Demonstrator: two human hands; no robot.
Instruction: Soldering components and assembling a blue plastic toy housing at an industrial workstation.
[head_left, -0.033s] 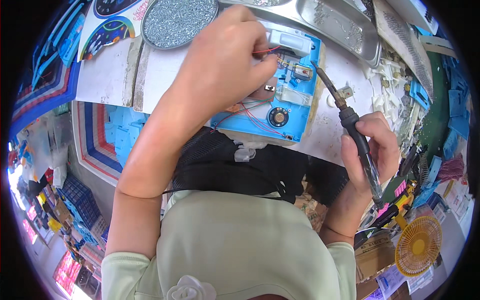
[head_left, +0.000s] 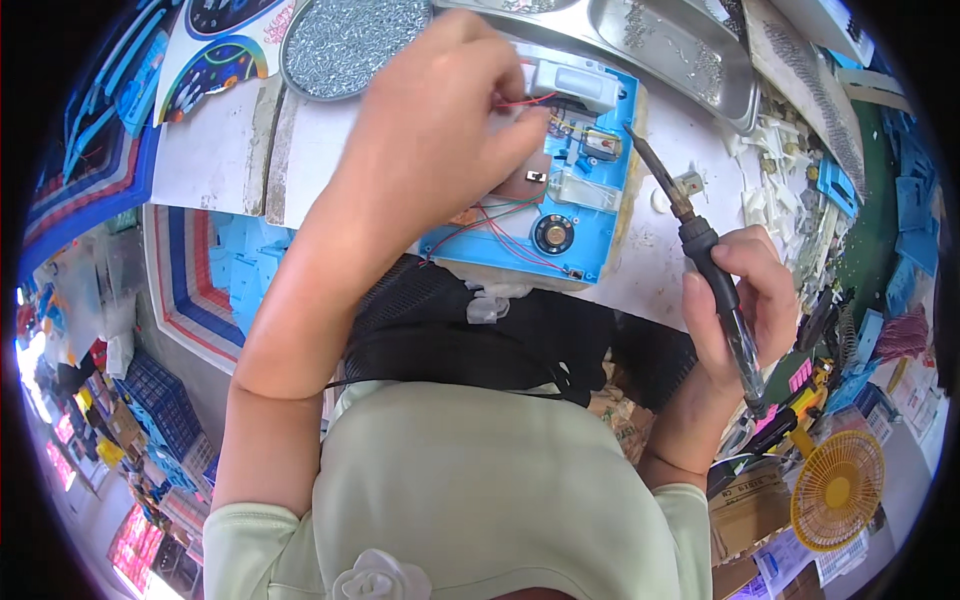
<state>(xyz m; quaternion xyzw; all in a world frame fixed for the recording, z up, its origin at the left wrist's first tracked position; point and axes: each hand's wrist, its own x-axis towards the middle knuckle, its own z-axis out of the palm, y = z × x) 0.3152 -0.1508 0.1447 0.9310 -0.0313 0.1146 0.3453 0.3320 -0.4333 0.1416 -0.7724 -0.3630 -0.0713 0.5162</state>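
A soldering iron (head_left: 701,240) with a black grip is held in my right hand (head_left: 765,290), its tip slanting up toward the right edge of a light-blue plastic casing (head_left: 610,235). Over the casing's left part, my left hand (head_left: 430,135) is closed, with a red wire (head_left: 530,101) running from its fingers. Inside the casing are a round black speaker (head_left: 553,234), a brown circuit board (head_left: 522,187) with a small switch, a small motor (head_left: 602,145) and a white plastic box (head_left: 575,85). The left hand hides the casing's upper left; its fingertips are partly out of sight.
A round tray (head_left: 285,70) full of small screws stands at the far left. Steel trays (head_left: 745,110) holding small metal parts lie along the back. White plastic pieces (head_left: 775,180) are heaped at the right, above a yellow fan (head_left: 838,490).
My left hand has shifted very slightly left. The soldering iron and my right hand look unmoved.
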